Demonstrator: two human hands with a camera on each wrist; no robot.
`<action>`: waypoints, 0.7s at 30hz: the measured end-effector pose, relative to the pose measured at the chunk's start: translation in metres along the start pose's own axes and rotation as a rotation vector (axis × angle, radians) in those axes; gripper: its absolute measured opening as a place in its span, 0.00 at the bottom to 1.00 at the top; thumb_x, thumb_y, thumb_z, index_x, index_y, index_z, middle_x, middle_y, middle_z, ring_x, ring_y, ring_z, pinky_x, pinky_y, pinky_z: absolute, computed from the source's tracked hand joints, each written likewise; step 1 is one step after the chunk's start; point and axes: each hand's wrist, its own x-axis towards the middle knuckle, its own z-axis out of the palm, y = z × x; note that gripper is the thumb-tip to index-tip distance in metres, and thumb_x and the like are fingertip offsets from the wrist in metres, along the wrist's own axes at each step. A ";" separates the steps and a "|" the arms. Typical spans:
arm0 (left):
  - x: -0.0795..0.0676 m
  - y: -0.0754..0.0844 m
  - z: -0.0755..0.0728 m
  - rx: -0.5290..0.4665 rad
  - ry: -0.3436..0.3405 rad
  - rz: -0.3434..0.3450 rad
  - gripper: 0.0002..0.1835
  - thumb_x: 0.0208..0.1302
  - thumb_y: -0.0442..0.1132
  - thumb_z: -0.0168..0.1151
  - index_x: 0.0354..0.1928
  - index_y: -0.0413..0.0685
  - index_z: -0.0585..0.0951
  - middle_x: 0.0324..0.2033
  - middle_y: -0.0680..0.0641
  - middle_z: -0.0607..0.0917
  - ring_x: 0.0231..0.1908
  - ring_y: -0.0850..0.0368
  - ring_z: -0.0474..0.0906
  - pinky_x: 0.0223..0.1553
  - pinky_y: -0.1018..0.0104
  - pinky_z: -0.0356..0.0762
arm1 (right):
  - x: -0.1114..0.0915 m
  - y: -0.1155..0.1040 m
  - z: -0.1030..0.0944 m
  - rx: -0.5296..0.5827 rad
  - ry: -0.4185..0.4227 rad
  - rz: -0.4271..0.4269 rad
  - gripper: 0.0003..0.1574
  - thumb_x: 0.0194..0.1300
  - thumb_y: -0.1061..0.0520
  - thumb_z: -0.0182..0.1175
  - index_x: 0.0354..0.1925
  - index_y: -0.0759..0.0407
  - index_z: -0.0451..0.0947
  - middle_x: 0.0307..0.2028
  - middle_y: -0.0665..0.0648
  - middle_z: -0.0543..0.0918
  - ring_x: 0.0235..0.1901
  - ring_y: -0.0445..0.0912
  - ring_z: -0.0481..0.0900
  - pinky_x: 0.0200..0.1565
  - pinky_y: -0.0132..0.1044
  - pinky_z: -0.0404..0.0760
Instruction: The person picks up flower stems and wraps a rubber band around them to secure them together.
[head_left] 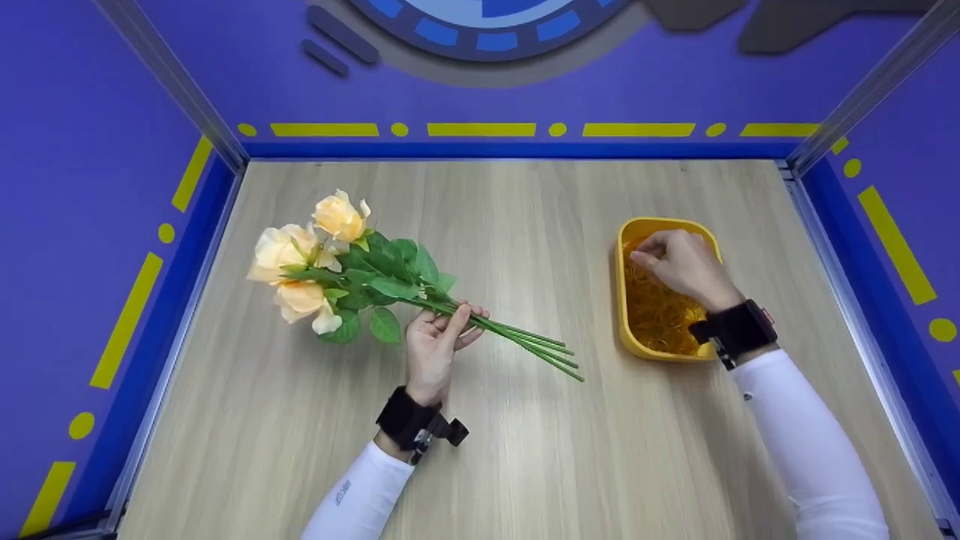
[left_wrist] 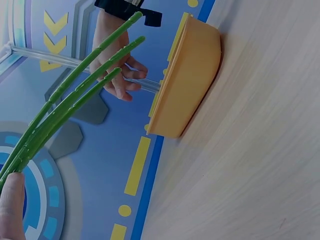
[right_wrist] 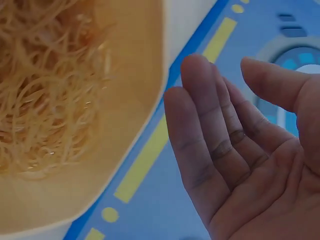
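Observation:
Several artificial-looking peach roses (head_left: 300, 298) with green leaves lie across my left hand's side, blooms toward the far left. My left hand (head_left: 435, 349) grips their gathered green stems (head_left: 529, 343), thumb across the top. Past that grip the stem ends fan out to the right, and in the left wrist view they cross in front of my other hand. Above the yellow container (head_left: 622, 300) is my right hand (head_left: 686, 266). Its fingers (right_wrist: 200, 130) are loosely bent with the thumb apart, and nothing is between them. Thin yellowish rubber bands (right_wrist: 45, 110) are heaped inside the container.
A light wood table (head_left: 495, 225) bears everything. Blue-purple panels (head_left: 480, 105) with yellow dashes enclose its back and sides, with metal posts (head_left: 176, 75) at the corners.

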 end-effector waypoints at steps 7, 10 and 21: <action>0.001 -0.001 0.000 0.009 0.008 -0.003 0.03 0.75 0.27 0.61 0.44 0.39 0.82 0.36 0.50 0.94 0.44 0.49 0.93 0.46 0.63 0.93 | 0.024 0.025 0.011 -0.018 -0.024 0.053 0.18 0.75 0.52 0.66 0.49 0.66 0.88 0.41 0.68 0.91 0.31 0.55 0.87 0.28 0.30 0.79; 0.001 -0.001 0.001 0.005 0.009 -0.001 0.04 0.75 0.26 0.60 0.43 0.41 0.82 0.36 0.50 0.94 0.43 0.53 0.93 0.47 0.62 0.93 | 0.030 0.033 0.016 -0.040 -0.032 0.067 0.18 0.74 0.52 0.67 0.47 0.67 0.88 0.41 0.69 0.91 0.33 0.54 0.87 0.29 0.30 0.78; 0.001 0.000 0.003 0.005 0.007 0.008 0.05 0.75 0.27 0.59 0.42 0.41 0.83 0.35 0.50 0.94 0.43 0.54 0.93 0.46 0.64 0.93 | 0.035 0.049 0.023 -0.111 -0.039 0.089 0.14 0.70 0.54 0.71 0.34 0.64 0.89 0.28 0.61 0.88 0.24 0.47 0.79 0.24 0.32 0.71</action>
